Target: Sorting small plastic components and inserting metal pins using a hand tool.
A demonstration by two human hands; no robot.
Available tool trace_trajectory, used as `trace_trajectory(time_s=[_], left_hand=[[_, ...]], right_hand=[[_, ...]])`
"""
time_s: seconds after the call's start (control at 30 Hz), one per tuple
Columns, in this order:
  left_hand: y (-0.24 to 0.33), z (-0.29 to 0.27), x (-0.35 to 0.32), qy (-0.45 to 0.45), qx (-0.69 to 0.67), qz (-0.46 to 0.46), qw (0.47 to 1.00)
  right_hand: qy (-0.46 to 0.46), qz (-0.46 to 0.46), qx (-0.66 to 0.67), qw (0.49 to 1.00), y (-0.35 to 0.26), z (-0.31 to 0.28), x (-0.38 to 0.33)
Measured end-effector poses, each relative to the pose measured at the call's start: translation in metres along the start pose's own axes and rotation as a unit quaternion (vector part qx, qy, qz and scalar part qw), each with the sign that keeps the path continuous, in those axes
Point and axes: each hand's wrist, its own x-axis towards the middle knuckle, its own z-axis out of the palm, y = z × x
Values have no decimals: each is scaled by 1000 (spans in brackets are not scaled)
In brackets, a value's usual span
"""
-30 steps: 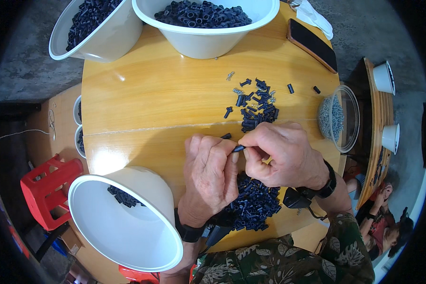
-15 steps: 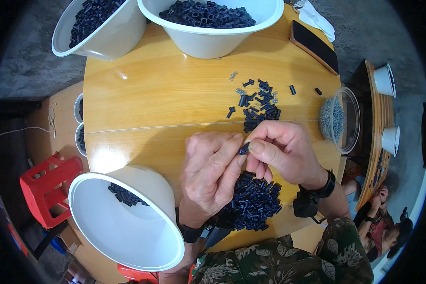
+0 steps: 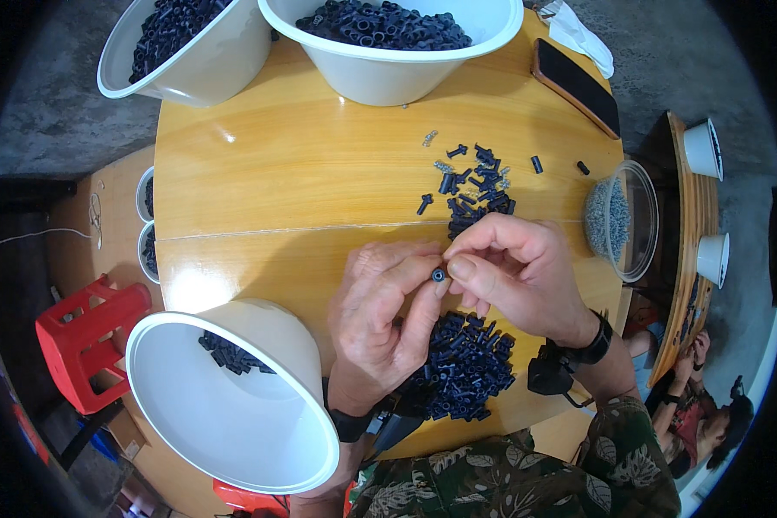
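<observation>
While our left hand and right hand pinch one small black tube piece between fingertips above the near middle of the round wooden table, we judge an assembly step under way, calling for fine alignment next. Near us lies a heap of matte black pieces; a glossy white bowl sits left.

Left hand and right hand pinch one small black tube together above a pile of tubes on the wooden counter; white bowl tilted at left.
</observation>
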Motion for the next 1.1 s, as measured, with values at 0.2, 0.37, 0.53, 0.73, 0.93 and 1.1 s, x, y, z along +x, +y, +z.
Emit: trace_trajectory(time_s=[0.2,0.37,0.53,0.73,0.93,1.1], left_hand=[[-1,2,-1,-2,62,20,998],[0,2,-1,8,81,26,996],[0,1,-2,29,66,51,996],[12,-1,-1,17,52,53,997],[9,4,-5,27,111,92,989],[10,4,-6,18,71,68,995]], right_hand=[[27,-140,-123,982,2,2,1],[40,-161,-149,975,3,4,2],[1,22,69,997,-2,-8,-2],[-11,-3,112,994,0,-7,-10],[37,-169,-134,976,0,-2,-16],[34,-199,-222,954,-7,1,-24]])
